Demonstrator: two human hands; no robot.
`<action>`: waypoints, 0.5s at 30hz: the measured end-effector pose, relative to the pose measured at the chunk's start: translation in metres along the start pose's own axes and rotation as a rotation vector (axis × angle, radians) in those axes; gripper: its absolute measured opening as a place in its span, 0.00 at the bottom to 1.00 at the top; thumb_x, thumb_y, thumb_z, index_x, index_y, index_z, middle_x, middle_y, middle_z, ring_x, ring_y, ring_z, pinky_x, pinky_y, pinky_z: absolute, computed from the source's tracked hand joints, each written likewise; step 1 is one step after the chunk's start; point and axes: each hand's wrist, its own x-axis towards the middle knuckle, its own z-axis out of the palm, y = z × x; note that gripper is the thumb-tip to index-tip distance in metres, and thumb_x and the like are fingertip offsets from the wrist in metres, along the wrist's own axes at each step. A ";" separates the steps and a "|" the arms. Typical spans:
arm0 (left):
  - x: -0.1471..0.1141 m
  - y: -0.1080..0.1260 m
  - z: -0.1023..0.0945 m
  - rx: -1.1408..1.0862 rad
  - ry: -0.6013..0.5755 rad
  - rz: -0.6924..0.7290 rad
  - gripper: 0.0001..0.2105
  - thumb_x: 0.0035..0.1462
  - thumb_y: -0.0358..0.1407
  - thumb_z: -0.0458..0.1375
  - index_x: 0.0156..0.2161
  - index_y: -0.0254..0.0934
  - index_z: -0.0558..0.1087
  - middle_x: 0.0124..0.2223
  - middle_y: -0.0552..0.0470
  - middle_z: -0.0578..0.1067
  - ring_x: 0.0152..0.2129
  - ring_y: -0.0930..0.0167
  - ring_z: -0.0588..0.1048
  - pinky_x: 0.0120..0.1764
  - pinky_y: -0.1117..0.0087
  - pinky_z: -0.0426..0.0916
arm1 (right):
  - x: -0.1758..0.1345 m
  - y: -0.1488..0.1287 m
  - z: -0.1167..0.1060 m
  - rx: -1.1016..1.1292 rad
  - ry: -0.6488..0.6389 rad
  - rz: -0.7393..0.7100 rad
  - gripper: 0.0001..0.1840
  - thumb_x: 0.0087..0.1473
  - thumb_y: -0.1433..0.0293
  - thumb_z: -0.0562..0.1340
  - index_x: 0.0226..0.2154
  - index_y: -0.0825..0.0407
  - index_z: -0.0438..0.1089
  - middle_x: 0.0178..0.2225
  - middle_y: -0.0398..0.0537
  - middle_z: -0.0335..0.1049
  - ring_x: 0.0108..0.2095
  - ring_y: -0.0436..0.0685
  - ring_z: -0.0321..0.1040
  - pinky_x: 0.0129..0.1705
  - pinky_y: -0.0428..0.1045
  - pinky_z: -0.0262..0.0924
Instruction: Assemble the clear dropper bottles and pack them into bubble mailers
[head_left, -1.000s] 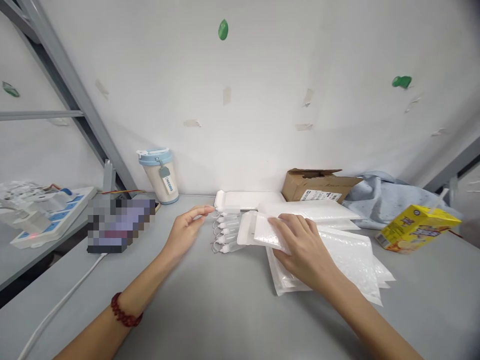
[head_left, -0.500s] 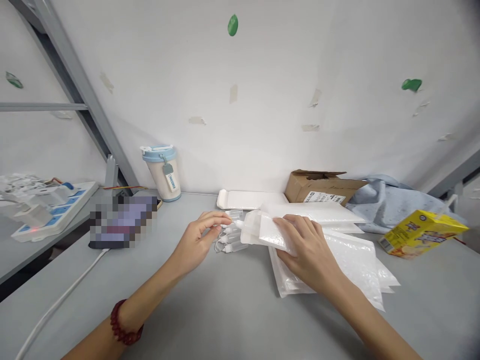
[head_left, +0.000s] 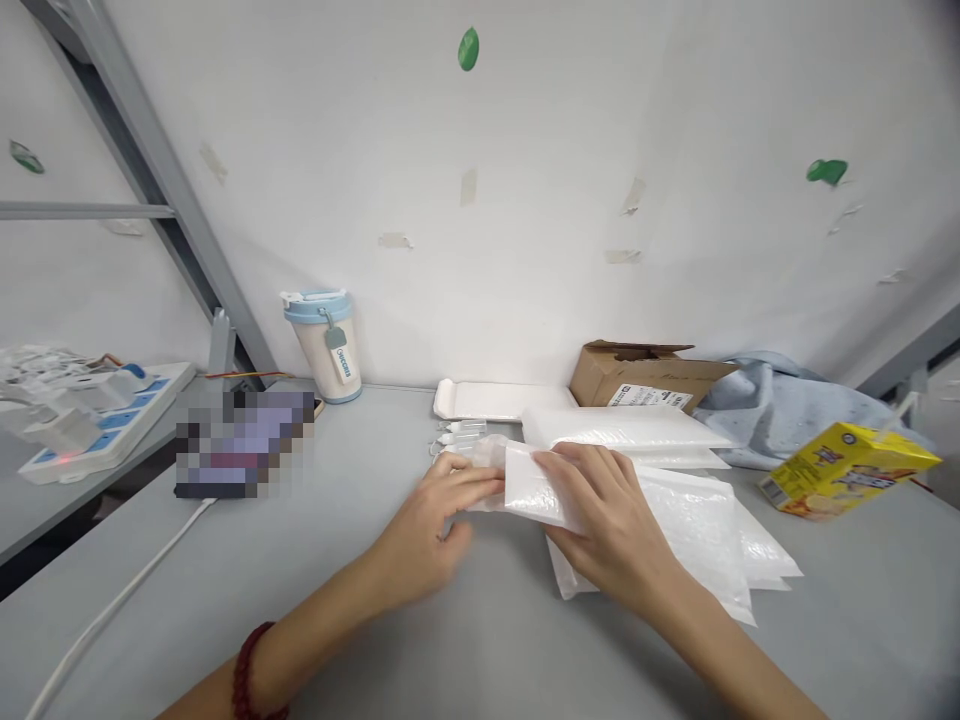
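My right hand [head_left: 616,522] grips a white bubble mailer [head_left: 527,490], thumb below and fingers on top, with its opening facing left. My left hand [head_left: 429,528] is at that opening; its fingers are stretched out, with the tips against or just inside the mouth, and its thumb stands apart. Whether a small item lies under those fingertips I cannot see. Just behind the left hand lie several small clear bottles [head_left: 466,430] with white tips and thin loops, partly hidden. More white mailers [head_left: 694,530] lie under and beside my right hand.
At the back stand a cream cup with a blue lid [head_left: 322,350], a flat white packet [head_left: 502,400] and a brown cardboard box [head_left: 637,375]. To the right are blue cloth [head_left: 780,410] and a yellow drink carton [head_left: 844,470]. A phone [head_left: 251,440] with a white cable lies left.
My left hand has come nearer and right, from a small bottle at the mailer's mouth to fingertips at the opening; its thumb has spread. The bottle no longer shows there. The right hand keeps its grip.
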 end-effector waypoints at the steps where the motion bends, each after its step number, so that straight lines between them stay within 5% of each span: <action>1: -0.001 0.003 0.001 0.042 -0.023 0.033 0.31 0.40 0.18 0.44 0.49 0.42 0.69 0.47 0.51 0.73 0.44 0.64 0.63 0.48 0.60 0.63 | 0.000 -0.001 0.000 0.008 -0.001 -0.005 0.22 0.48 0.77 0.56 0.48 0.53 0.59 0.43 0.57 0.62 0.45 0.64 0.59 0.43 0.58 0.53; 6: -0.004 0.009 0.008 0.140 -0.054 0.122 0.26 0.37 0.19 0.46 0.42 0.40 0.72 0.35 0.50 0.73 0.42 0.62 0.64 0.47 0.58 0.62 | 0.000 -0.004 0.001 0.031 -0.032 -0.019 0.22 0.49 0.77 0.56 0.48 0.54 0.60 0.43 0.58 0.62 0.44 0.63 0.59 0.43 0.58 0.53; 15: -0.005 0.008 0.008 0.086 0.026 0.093 0.19 0.41 0.22 0.47 0.37 0.39 0.73 0.32 0.50 0.73 0.41 0.63 0.66 0.43 0.62 0.65 | 0.000 -0.002 -0.001 0.011 -0.035 -0.033 0.22 0.48 0.76 0.56 0.49 0.54 0.59 0.44 0.58 0.62 0.45 0.64 0.59 0.43 0.58 0.53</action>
